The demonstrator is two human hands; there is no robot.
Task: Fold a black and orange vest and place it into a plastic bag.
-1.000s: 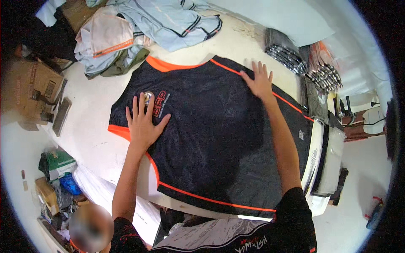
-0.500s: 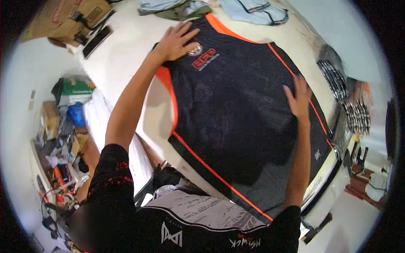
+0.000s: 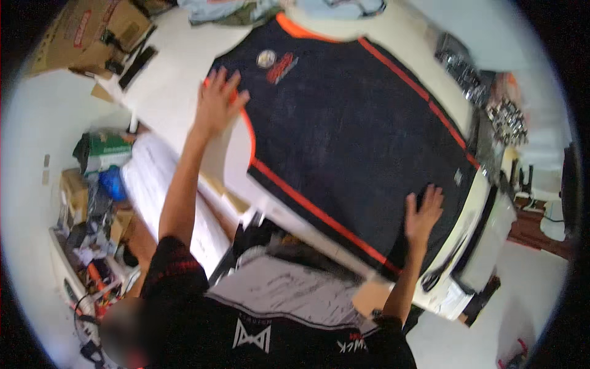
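A black sleeveless sports jersey (image 3: 344,135) with orange-red edging and stripes lies spread flat, its neck toward the far side. Near its far left end are a round crest and a small red print. My left hand (image 3: 218,101), fingers spread, is at the orange armhole edge on the jersey's left. My right hand (image 3: 424,212) is over the jersey's lower right part, fingers apart and holding nothing. Whether either palm presses on the cloth, I cannot tell.
Under the jersey is a white table (image 3: 163,86). Folded garments (image 3: 236,13) lie at its far edge, with a cardboard box (image 3: 92,34) at far left. White rolls (image 3: 178,197) stand by the left side. Packaged items (image 3: 507,120) sit to the right.
My left hand has slid off the crest area toward me, down to the armhole edge. My right hand has moved nearer along the jersey. The jersey looks flatter, and the view has shifted.
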